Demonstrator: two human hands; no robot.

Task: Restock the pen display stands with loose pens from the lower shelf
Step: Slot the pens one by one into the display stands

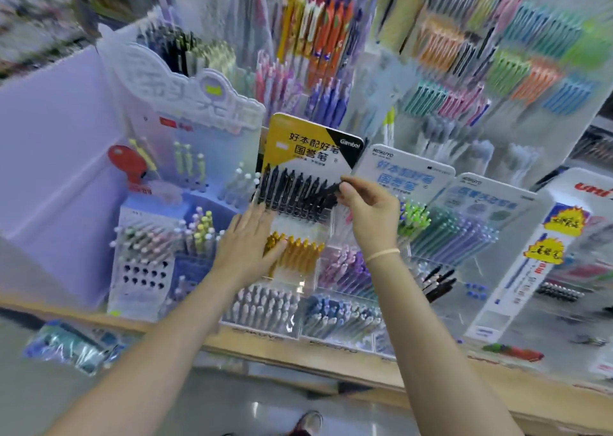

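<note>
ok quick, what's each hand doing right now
Left hand: open, fingers straight, resting on the yellow pens.
Right hand: pinching a black pen at the top row.

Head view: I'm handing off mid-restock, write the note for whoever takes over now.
Right hand: pinches a black pen at the right end of the black row on the yellow-and-black card stand.
Left hand: open, fingers flat against that stand, over the yellow pens.
Done: black row looks nearly full.
Left: seat this pen; the perforated stand at left shows empty holes. A bag of pens lies on the lower shelf.
</note>
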